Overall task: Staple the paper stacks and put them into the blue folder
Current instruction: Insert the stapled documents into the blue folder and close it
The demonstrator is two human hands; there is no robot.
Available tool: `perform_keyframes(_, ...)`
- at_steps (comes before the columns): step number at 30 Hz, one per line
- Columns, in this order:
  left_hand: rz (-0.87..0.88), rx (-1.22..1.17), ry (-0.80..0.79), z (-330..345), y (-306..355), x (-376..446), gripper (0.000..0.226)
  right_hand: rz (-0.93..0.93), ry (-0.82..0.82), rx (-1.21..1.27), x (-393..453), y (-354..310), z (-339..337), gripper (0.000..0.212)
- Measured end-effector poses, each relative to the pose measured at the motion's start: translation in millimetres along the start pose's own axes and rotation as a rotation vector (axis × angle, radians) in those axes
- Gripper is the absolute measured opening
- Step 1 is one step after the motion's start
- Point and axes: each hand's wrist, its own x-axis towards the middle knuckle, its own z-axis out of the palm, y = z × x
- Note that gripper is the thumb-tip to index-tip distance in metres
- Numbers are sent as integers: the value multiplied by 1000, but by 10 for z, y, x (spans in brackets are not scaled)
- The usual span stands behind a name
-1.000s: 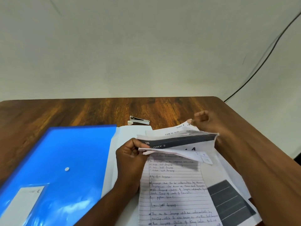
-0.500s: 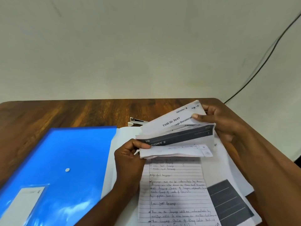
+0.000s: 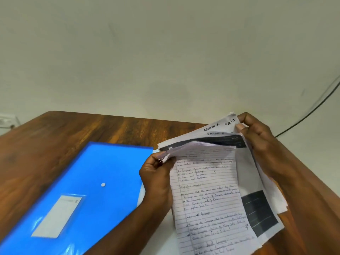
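A thick stack of papers (image 3: 211, 199) lies at the right of the wooden table, a lined handwritten sheet on top at the near end. Its far end is lifted and fanned. My left hand (image 3: 156, 173) pinches the left corner of the lifted sheets. My right hand (image 3: 257, 142) grips the raised right corner, the thumb on a sheet marked "SECTION 1". The blue folder (image 3: 88, 181) lies flat and closed to the left, with a white snap button and a pale label. The stapler is hidden behind the raised papers.
The wooden table (image 3: 82, 131) reaches back to a plain wall. A black cable (image 3: 312, 109) runs down the wall at the far right. A white socket (image 3: 7, 120) sits at the far left edge.
The camera has swung right and down. Both hands have lifted the far end of the stack higher and fanned more sheets. The stapler, seen earlier behind the papers, is now covered.
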Motion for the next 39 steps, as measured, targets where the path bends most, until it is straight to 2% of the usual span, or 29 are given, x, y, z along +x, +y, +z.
perform_keyframes(4,-78,-23,60,46,-15,-49,21,-44,33,-30,-49,-51,168,35)
perform_keyframes(6,-136,-48,89,55,-70,-37,24,-108,8,-90,-65,-121,249,57)
perform_keyframes(8,-158,-39,126,51,-122,-8,25,-99,-62,-152,-103,-97,256,77)
perform_keyframes(10,-173,-25,141,46,-163,21,24,-52,-168,-181,-106,44,209,79)
perform_keyframes(13,-195,-21,147,39,-194,51,24,-67,-263,-304,-62,96,136,96)
perform_keyframes(16,-213,-15,161,28,-219,77,27,-4,-423,-361,-78,-23,52,109)
perform_keyframes(18,-215,1,169,28,-224,90,27,65,-481,-407,-60,17,41,112)
perform_keyframes(19,-214,5,172,31,-226,90,27,95,-468,-418,-42,55,55,106)
perform_keyframes(22,-213,6,168,34,-226,63,26,80,-309,-461,0,195,122,63)
perform_keyframes(25,-189,-11,116,36,-210,31,29,64,-135,-424,-2,184,110,34)
perform_keyframes(27,-140,-28,84,62,-199,30,41,90,-45,-284,-16,152,-19,20)
perform_keyframes(30,-28,94,14,123,-168,-7,59,40,87,-207,6,150,-179,41)
perform_keyframes(33,13,295,-206,181,-71,-41,74,-84,302,9,4,118,-348,50)
perform_keyframes(36,-33,379,-469,309,89,-26,66,-158,431,186,7,32,-516,49)
perform_keyframes(39,25,473,-543,497,198,-11,48,-163,559,348,15,45,-581,44)
